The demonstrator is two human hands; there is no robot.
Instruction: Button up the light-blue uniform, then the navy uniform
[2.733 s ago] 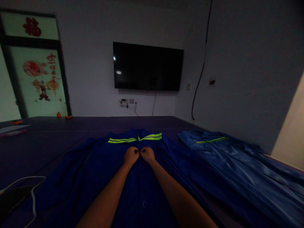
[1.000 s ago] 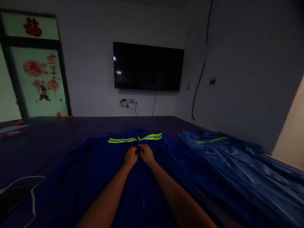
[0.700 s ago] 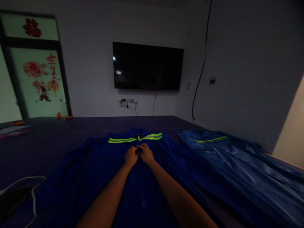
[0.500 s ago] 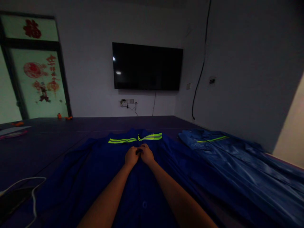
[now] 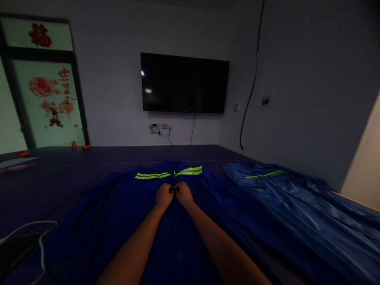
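Still left hand (image 5: 164, 195), right hand (image 5: 184, 193) pinching jacket (image 5: 118, 213) front placket together; position barely changed.

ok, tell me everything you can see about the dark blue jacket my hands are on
The dark blue jacket lies spread flat, front up, on the dark floor, collar end away from the camera. Two yellow-green reflective stripes cross its chest. It looks like plain woven workwear cloth, lightly creased. A button shows low on the closed front. The left hand and right hand meet at the front opening below the stripes, pinching the cloth. A paler blue jacket lies beside it.
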